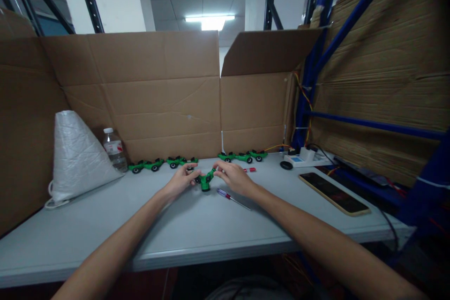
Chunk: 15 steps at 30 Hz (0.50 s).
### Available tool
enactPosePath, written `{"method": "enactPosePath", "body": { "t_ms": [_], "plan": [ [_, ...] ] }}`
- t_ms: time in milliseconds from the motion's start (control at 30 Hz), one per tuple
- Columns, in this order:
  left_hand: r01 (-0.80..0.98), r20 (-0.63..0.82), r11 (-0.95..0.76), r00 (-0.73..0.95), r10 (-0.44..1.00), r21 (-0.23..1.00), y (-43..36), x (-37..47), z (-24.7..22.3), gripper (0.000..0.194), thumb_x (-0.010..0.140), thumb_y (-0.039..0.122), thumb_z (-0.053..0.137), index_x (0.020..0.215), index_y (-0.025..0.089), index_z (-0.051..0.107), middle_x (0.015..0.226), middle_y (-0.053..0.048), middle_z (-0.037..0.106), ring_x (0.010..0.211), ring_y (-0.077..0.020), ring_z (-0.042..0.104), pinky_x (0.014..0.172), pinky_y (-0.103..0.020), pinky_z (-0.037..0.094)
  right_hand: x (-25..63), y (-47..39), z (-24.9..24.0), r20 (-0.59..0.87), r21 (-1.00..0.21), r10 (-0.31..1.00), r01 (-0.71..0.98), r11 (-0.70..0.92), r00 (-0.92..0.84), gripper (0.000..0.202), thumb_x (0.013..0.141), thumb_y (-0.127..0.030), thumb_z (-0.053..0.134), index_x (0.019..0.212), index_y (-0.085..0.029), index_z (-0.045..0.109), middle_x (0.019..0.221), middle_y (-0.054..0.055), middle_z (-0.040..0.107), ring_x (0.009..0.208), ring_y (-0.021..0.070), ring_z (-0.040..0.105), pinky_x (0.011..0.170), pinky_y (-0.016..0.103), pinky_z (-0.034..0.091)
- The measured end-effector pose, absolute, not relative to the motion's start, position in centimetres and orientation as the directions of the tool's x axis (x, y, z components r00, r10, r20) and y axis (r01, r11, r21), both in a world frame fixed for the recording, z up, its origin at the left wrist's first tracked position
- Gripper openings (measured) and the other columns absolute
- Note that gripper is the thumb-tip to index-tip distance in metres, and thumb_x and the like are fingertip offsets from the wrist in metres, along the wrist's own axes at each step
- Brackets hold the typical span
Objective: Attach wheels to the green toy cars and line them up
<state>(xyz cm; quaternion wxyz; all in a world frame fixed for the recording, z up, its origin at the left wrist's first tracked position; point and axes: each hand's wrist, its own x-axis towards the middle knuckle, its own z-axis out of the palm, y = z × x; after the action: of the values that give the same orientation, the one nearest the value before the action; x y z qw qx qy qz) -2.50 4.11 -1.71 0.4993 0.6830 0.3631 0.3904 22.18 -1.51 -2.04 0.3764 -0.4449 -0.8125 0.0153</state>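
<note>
A small green toy vehicle (206, 183) with dark wheels is held just above the white table, between both hands. My left hand (182, 180) has its fingers closed on the toy's left side. The fingertips of my right hand (230, 176) pinch its upper right part. Just right of the toy, a screwdriver (232, 198) with a clear and purple handle lies on the table. A red-handled tool (250, 169) lies behind my right hand, partly hidden.
Several green toy cars (242, 156) line the back of the table (105, 229) along a cardboard wall (161, 103). A white bag (79, 159) and a bottle (115, 150) stand left. A phone (333, 193) and a power strip (305, 158) lie right.
</note>
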Motion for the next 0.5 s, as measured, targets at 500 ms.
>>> {"method": "enactPosePath", "body": {
  "t_ms": [500],
  "plan": [
    [0.435, 0.478, -0.611, 0.383, 0.791, 0.662, 4.3, -3.5, -1.6, 0.042, 0.098, 0.057, 0.056, 0.121, 0.022, 0.06, 0.083, 0.0, 0.067, 0.057, -0.0149, 0.062, 0.057, -0.026, 0.049, 23.8, -2.3, -1.5, 0.164, -0.103, 0.94, 0.943, 0.318, -0.299, 0.029, 0.105, -0.041, 0.052, 0.116, -0.016, 0.06, 0.106, 0.018, 0.074, 0.093, 0.0285, 0.07, 0.074, 0.031, 0.038]
  ]
}}
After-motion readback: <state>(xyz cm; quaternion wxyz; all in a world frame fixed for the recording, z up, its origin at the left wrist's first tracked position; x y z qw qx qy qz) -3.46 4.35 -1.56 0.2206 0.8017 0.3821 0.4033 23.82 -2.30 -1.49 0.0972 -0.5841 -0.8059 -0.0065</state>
